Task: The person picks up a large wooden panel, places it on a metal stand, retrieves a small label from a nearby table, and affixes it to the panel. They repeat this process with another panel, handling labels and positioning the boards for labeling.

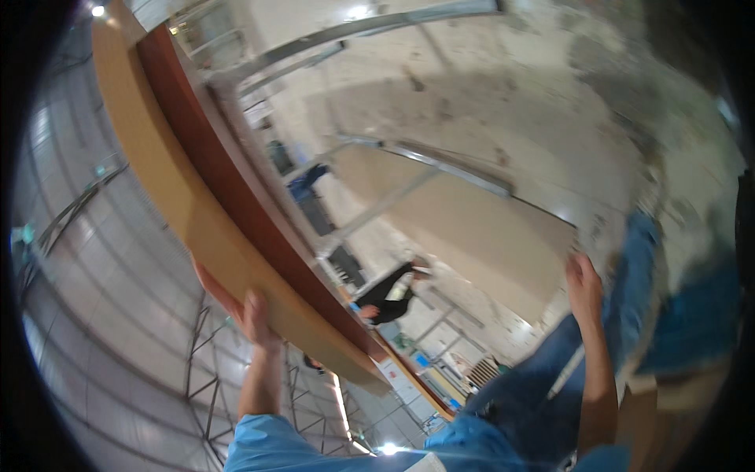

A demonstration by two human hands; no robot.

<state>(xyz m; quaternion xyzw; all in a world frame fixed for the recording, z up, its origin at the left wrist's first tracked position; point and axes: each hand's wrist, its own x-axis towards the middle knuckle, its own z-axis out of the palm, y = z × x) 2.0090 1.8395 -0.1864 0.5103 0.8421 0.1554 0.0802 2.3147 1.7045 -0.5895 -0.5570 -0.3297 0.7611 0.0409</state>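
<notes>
A long tan wooden board [185, 189] slants across the left side, with a reddish-brown strip [228, 197] along its inner side. My left hand [250, 318] grips the tan board near its lower end, thumb on the near face and the other fingers around the edge. On the right, my right hand [583, 283] is closed, its fingers curled; whether anything small is in them is hidden. It is close to the corner of a large flat beige sheet [464, 228], and I cannot tell whether it touches it.
Grey metal bars [452, 167] run along and over the beige sheet, with another long bar [377, 27] above. A person in dark trousers [391, 295] is farther off. A cluttered table [421, 381] stands beyond the board's lower end. The concrete floor [543, 118] is stained.
</notes>
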